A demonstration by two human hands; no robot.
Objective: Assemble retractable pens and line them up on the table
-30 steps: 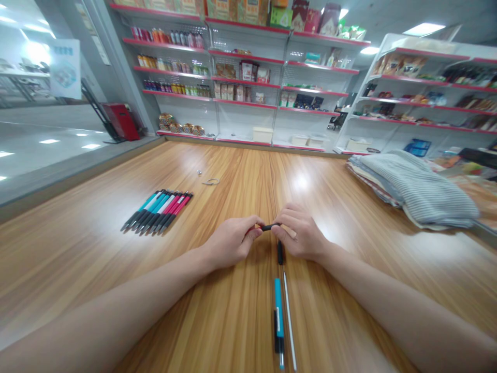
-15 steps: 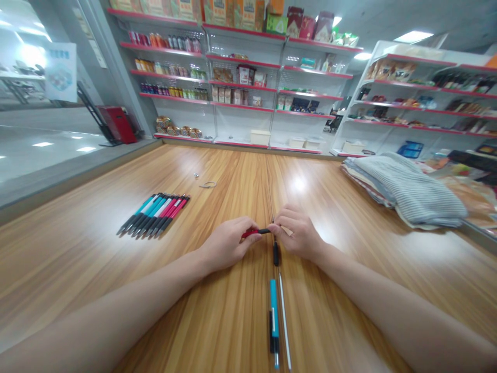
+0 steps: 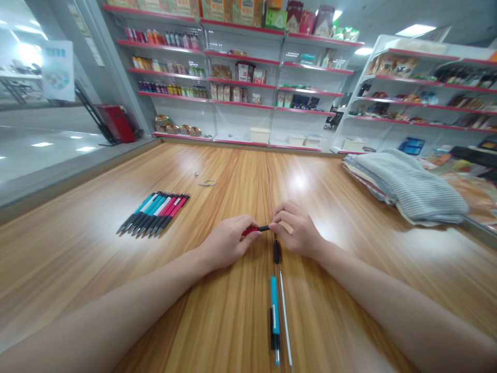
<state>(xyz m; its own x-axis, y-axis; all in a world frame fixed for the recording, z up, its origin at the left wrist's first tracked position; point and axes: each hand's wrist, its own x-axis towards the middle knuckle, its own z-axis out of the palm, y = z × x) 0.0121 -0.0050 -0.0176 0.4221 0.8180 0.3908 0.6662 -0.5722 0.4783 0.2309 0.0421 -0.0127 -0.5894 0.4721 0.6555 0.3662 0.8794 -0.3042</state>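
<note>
Between my two hands lies a red pen (image 3: 251,230) with a black grip, held level above the table. My left hand (image 3: 228,240) is closed round its red barrel. The fingers of my right hand (image 3: 295,228) pinch the black end; its very tip is hidden by them. Just below my right hand a loose black pen grip (image 3: 276,252) rests on the wood. Nearer to me lie a teal pen barrel (image 3: 275,305) with a black clip and, beside it, a thin white ink refill (image 3: 286,318).
A row of teal, white and red pens (image 3: 154,214) lies on the table (image 3: 202,321) at the left. Behind it are a metal ring (image 3: 208,183) and a small shiny piece (image 3: 195,174). Folded cloths (image 3: 407,189) are stacked at the right. Stocked shelves (image 3: 244,103) stand beyond.
Both hands stay on the red pen, with only a slight shift of the right fingers at its black end. The view has tilted very slightly; the things on the table lie as before.
</note>
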